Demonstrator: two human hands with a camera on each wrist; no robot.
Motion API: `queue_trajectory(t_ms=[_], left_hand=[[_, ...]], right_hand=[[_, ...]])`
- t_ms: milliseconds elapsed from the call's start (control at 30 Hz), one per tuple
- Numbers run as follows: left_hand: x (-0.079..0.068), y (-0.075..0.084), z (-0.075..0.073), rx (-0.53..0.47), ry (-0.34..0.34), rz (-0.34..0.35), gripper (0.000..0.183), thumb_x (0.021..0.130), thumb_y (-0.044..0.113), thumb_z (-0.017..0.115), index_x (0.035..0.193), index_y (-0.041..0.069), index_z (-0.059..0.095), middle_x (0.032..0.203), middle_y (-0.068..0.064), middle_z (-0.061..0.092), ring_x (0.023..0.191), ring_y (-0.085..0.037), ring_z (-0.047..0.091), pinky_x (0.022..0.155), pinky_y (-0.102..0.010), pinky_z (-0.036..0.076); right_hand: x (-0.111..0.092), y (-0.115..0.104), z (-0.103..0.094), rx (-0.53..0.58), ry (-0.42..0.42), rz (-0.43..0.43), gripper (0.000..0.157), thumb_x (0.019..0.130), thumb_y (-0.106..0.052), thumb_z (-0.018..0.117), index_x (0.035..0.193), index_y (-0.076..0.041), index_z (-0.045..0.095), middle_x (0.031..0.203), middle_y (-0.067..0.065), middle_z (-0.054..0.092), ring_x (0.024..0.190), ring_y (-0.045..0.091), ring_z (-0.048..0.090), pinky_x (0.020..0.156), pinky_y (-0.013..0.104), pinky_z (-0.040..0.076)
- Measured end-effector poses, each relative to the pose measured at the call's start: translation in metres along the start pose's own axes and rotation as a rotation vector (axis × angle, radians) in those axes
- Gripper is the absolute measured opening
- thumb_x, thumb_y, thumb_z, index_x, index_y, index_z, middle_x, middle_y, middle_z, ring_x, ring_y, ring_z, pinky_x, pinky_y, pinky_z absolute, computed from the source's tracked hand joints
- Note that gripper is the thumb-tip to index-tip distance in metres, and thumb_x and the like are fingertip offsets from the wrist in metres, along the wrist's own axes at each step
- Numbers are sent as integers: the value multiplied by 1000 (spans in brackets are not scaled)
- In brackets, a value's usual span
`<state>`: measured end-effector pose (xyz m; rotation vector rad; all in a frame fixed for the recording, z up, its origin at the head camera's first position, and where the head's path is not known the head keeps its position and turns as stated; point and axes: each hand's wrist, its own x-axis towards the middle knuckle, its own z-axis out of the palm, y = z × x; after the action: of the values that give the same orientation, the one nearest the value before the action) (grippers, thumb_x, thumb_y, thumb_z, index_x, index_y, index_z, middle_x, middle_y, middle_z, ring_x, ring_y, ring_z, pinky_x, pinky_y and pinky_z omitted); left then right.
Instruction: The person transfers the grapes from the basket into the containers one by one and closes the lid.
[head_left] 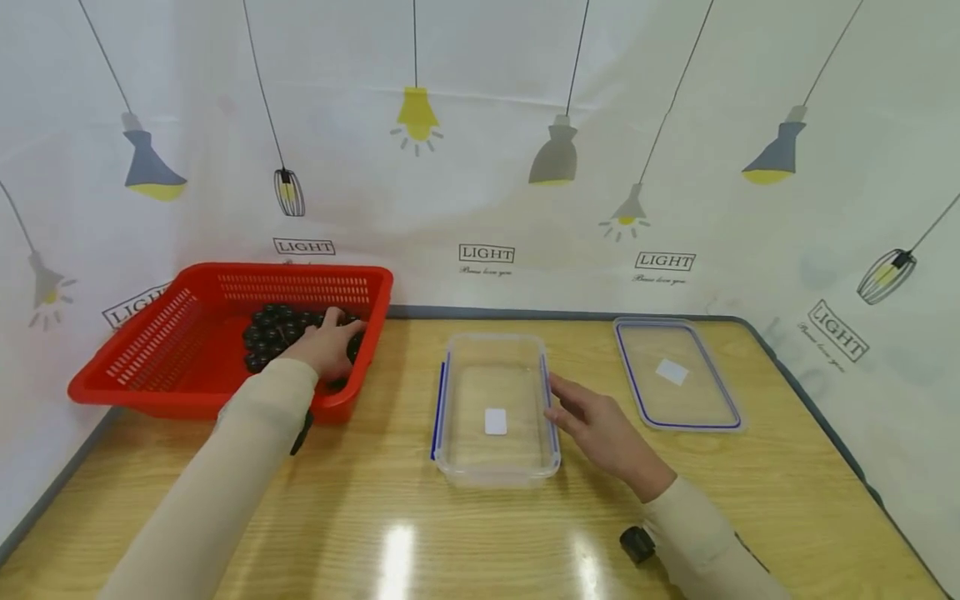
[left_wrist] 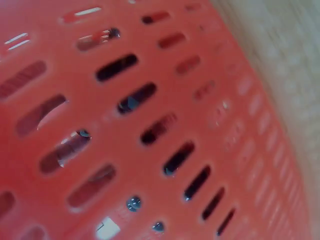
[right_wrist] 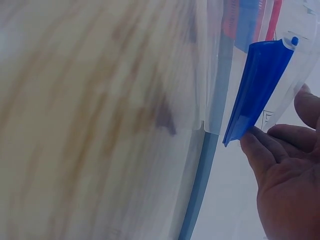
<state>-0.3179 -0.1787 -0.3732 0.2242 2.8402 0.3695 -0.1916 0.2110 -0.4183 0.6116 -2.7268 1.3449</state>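
Note:
In the head view, a bunch of dark grapes (head_left: 270,333) lies in a red plastic basket (head_left: 180,350). My left hand (head_left: 326,346) reaches over the front rim, its fingers bent around grapes at the basket's right end. Through the slots of the basket wall (left_wrist: 145,115), the left wrist view shows dark grapes and parts of the fingers. A clear lidless container (head_left: 497,379) stands in the middle of the table. My right hand (head_left: 607,429) holds its right side, thumb over the rim and fingertips at the lower end of the blue latch (right_wrist: 260,85).
A clear lid (head_left: 678,375) with a blue seal lies on the wood-grain table (head_left: 480,542) at the right. Behind the table hangs a white backdrop (head_left: 480,200) printed with lamps. A black strap piece (head_left: 637,544) sits by my right sleeve.

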Motion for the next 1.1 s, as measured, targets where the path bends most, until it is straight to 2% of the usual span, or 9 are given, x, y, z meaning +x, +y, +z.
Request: queue_trajectory(t_ms=[100, 167, 433, 600, 700, 900, 1100], left_hand=[[0, 0, 1, -28, -21, -21, 72, 87, 18, 71, 150, 16, 37, 140, -24, 16, 92, -45, 54, 77, -53, 48], [-1, 1, 0, -42, -26, -22, 71, 87, 18, 71, 148, 16, 36, 137, -25, 15, 86, -43, 56, 74, -51, 48], [-4, 1, 0, -31, -37, -29, 69, 86, 17, 72, 146, 16, 37, 137, -26, 13, 84, -44, 56, 73, -53, 49], [-6, 1, 1, -30, -64, -27, 66, 89, 17, 68, 148, 12, 38, 143, -26, 12, 92, -46, 53, 81, -55, 47], [-6, 1, 1, -31, -70, -34, 68, 88, 16, 69, 148, 12, 38, 140, -25, 14, 94, -45, 53, 82, -55, 47], [-9, -1, -6, -38, -41, -7, 59, 81, 18, 77, 133, 19, 49, 132, -21, 19, 88, -42, 55, 74, -51, 50], [-26, -3, -28, -71, 38, 72, 54, 82, 15, 78, 128, 18, 50, 141, -23, 14, 88, -44, 54, 78, -59, 50]], right_hand=[[1, 0, 0, 2, 1, 2, 55, 100, -18, 58, 146, 6, 40, 145, 23, 43, 128, 36, 48, 99, 44, 44], [1, 0, 0, 6, 2, 2, 55, 100, -18, 58, 146, 6, 40, 145, 23, 43, 128, 36, 48, 99, 44, 44], [0, 1, 1, 16, -8, 6, 57, 100, -20, 58, 146, 7, 38, 146, 23, 42, 129, 36, 47, 100, 43, 44], [0, 0, 0, 24, -11, 14, 56, 100, -18, 58, 147, 6, 38, 147, 22, 41, 129, 35, 47, 100, 42, 44], [0, 0, 0, 24, -16, 14, 57, 100, -18, 58, 147, 6, 38, 147, 22, 41, 129, 34, 47, 100, 42, 44], [-1, 0, -1, 5, -7, -6, 56, 100, -18, 58, 146, 8, 39, 145, 24, 43, 127, 36, 49, 99, 43, 45], [0, 0, -1, 3, -8, -13, 56, 100, -18, 58, 146, 7, 38, 145, 24, 43, 128, 36, 48, 100, 43, 44]])
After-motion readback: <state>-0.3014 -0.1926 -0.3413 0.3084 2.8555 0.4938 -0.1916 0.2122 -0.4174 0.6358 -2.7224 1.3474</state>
